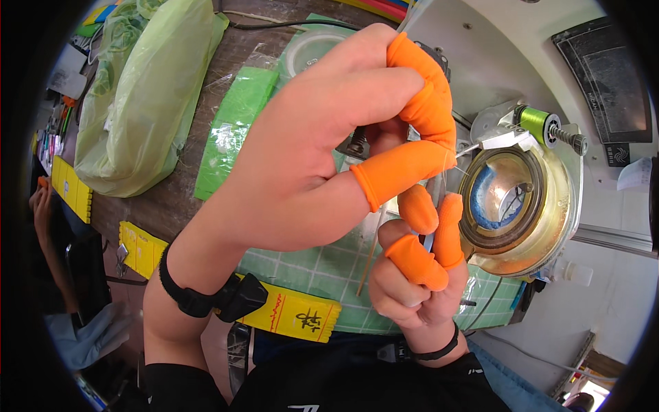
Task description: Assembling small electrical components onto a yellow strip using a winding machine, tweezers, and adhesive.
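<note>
My left hand (322, 144) is raised in the middle, with orange finger cots on thumb and fingers. Its thumb and fingertips are pinched together, and a fine pale strand (446, 180) shows at the tips. Just below is my right hand (419, 275), also in orange cots, its fingers curled closed. A small bluish-grey bit shows between them, too hidden to name. Right beside both hands is a round brass-coloured machine head (556, 226) with a blue-lined opening. A spool of bright green thread (534, 123) is mounted above it.
Green cutting mat (322, 271) lies under the hands. At left are a yellow-green plastic bag (147, 103) and a green packet (233, 134). Yellow strips (292, 312) line the table's near edge. A dark panel (604, 79) is on the machine. Another person's hand (42, 202) shows far left.
</note>
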`<state>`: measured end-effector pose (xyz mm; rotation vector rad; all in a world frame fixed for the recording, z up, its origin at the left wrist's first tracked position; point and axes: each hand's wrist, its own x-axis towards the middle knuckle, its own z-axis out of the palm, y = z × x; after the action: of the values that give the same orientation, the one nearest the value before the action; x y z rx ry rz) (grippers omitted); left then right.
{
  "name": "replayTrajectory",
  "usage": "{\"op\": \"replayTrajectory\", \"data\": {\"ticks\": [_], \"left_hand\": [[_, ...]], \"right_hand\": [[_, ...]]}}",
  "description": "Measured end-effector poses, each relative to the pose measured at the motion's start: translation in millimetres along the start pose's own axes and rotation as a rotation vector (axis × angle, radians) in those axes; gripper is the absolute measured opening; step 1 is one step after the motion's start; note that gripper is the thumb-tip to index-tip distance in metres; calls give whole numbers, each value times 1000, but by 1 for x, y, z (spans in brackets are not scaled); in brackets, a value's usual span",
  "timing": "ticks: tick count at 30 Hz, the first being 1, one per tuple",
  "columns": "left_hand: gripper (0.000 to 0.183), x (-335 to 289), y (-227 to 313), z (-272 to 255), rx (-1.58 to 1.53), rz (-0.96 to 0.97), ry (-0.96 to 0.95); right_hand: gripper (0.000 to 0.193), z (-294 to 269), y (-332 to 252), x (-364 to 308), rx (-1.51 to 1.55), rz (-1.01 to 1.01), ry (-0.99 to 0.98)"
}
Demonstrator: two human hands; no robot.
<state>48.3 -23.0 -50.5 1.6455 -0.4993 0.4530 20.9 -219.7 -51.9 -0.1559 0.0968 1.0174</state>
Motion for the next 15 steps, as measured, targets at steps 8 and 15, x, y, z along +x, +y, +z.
{"op": "replayTrajectory", "data": {"ticks": [8, 15], "left_hand": [[9, 2, 6, -6, -78, -25, -34], [6, 5, 3, 1, -87, -71, 0]], "right_hand": [[47, 3, 6, -8, 36, 32, -12], [55, 11, 9, -73, -442, 201, 76]]}}
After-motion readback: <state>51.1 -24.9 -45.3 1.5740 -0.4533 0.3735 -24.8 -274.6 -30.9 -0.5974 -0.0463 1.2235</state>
